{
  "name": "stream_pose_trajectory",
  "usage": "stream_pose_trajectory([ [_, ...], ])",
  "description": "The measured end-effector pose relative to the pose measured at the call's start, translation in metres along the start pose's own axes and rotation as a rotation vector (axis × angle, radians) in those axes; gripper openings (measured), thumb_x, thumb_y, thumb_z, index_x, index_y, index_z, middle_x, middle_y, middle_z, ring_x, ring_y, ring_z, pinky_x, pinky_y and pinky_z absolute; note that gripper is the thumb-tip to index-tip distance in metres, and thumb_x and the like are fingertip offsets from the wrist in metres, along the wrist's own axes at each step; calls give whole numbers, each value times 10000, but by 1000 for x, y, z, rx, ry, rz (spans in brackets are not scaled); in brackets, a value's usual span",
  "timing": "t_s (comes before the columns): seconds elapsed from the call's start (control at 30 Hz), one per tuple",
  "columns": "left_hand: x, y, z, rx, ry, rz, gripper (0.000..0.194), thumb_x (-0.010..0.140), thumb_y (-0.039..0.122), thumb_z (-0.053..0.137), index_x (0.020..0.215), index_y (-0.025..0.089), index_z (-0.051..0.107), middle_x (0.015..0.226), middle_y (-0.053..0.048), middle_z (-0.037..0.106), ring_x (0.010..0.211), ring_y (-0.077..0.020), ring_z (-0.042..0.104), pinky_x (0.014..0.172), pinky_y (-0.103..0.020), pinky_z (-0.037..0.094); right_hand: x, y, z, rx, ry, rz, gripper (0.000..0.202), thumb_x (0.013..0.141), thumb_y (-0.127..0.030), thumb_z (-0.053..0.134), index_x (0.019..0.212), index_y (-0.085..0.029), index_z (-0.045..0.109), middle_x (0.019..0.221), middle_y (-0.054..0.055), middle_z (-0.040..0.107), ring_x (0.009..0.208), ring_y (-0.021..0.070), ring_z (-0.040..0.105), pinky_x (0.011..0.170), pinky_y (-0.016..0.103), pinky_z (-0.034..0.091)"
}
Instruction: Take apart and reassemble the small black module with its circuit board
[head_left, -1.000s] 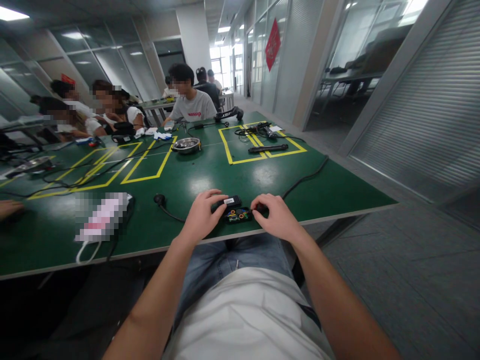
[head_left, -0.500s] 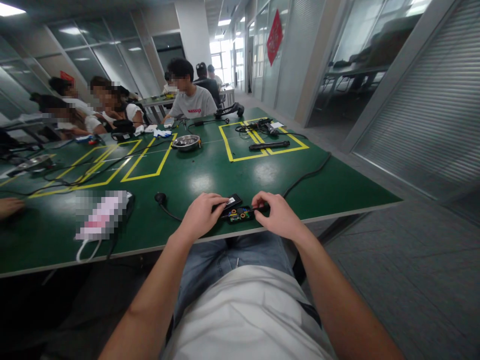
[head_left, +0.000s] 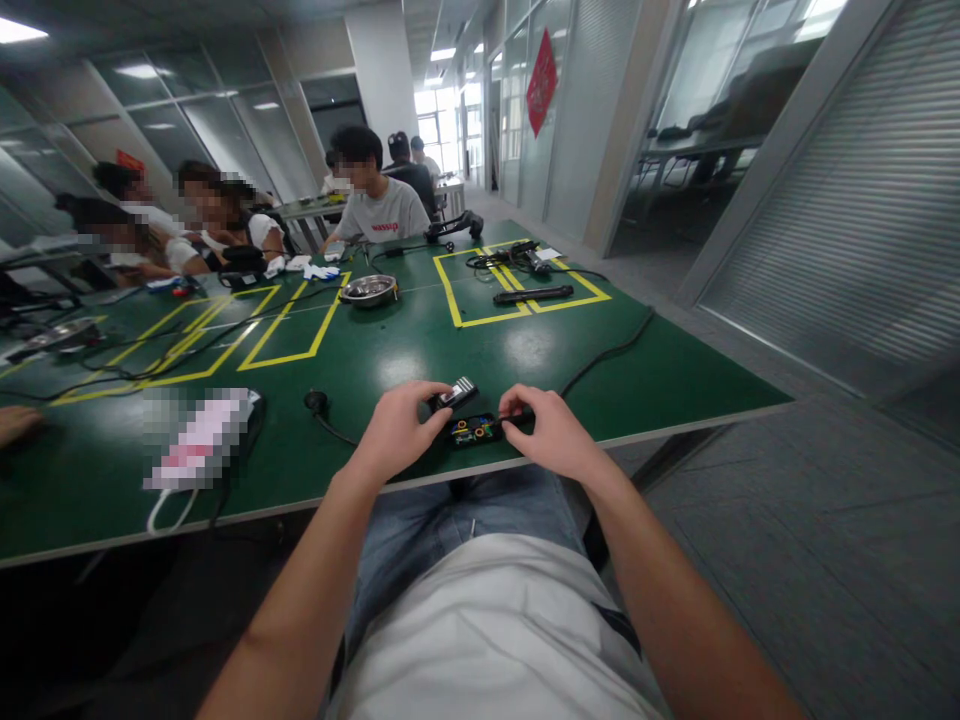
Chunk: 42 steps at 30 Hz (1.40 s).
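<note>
Near the table's front edge lies a black casing with its circuit board [head_left: 474,430] exposed, showing copper-coloured rings and small coloured parts. My left hand [head_left: 401,425] pinches a black cover [head_left: 459,393] with a white label, held tilted just behind the casing. At the casing's right end, my right hand [head_left: 547,428] has thumb and fingers closed round the black cable [head_left: 607,352], which runs off to the back right. Another cable ends in a black plug [head_left: 316,402] left of my left hand.
A steel bowl [head_left: 369,291] and a black bar [head_left: 533,295] lie farther back on the green table [head_left: 675,385], beside yellow tape outlines. A pale pink phone-like item [head_left: 201,440] lies at left. Several people sit beyond; another person's hand [head_left: 19,425] rests at far left.
My left hand has turned the black cover, so its labelled face now shows more and it stands more apart from the casing. My right hand stays at the cable end.
</note>
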<state>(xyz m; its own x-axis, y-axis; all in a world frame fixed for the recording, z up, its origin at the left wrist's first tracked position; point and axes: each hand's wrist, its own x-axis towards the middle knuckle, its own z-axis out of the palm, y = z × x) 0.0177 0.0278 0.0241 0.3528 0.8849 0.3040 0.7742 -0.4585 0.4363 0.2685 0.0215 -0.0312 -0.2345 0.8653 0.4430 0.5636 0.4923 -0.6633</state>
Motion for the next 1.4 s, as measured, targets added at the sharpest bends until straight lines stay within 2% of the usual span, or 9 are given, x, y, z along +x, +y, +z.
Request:
stream_pose_trajectory([
  [0.1,-8,6,-1,-106,-71,158,325,968,232,716,1275,262,817,1222,-69,817,1062,-242,758,945,-368,609,0,0,0,-6,12,-10,123,816,-175,670,909,-252,646,884,9,739,858,219,677,886,377,470],
  [0.23,-14,5,4,-36,-130,238,307,971,202,713,1243,268,839,1215,-80,810,1103,-256,750,1027,-410,591,1,-1,0,-14,17,6,138,810,-170,685,909,-253,640,874,0,739,855,215,688,898,380,470],
  [0.6,-9,5,2,42,-191,242,324,991,209,720,1291,271,825,1234,-86,810,1125,-269,748,1033,-409,595,2,2,2,-15,17,-11,126,823,-173,670,912,-257,638,886,4,746,863,215,697,888,375,479],
  [0.73,-6,4,-1,-49,-221,212,310,978,195,716,1257,271,826,1216,-66,822,1108,-251,759,1012,-386,591,3,3,2,-22,10,-12,133,818,-165,678,910,-258,652,892,4,749,871,217,694,884,368,487],
  [0.83,1,-1,0,-116,-134,104,280,968,200,704,1224,255,802,1206,-54,822,1091,-244,758,939,-360,598,3,4,2,-25,-1,-2,139,815,-157,688,909,-255,659,904,4,759,874,216,698,876,363,488],
  [0.97,11,-9,9,-22,37,-33,193,926,196,734,1113,235,766,1123,-65,805,1082,-272,737,996,-412,580,2,3,1,-53,-24,-8,118,856,-183,725,948,-255,713,921,11,781,888,222,710,895,380,488],
  [1.1,9,-14,19,-5,-13,-24,91,956,210,694,1011,237,762,1103,-74,788,1086,-285,732,1026,-449,573,1,0,1,-72,-56,-19,127,876,-203,775,986,-266,768,983,19,817,941,237,728,907,397,495],
  [1.23,-13,-15,22,-28,176,25,133,972,273,686,1048,221,781,1224,-112,722,1199,-291,692,1089,-455,550,0,0,0,-73,-62,-25,160,881,-180,777,1016,-265,787,1027,29,829,971,243,736,914,405,511],
  [1.4,-36,-12,20,-39,67,31,191,1011,314,661,1112,231,801,983,-58,736,930,-231,723,880,-367,585,1,4,-1,-58,-77,-41,216,883,-132,740,1046,-259,803,1049,35,833,968,236,738,904,398,527],
])
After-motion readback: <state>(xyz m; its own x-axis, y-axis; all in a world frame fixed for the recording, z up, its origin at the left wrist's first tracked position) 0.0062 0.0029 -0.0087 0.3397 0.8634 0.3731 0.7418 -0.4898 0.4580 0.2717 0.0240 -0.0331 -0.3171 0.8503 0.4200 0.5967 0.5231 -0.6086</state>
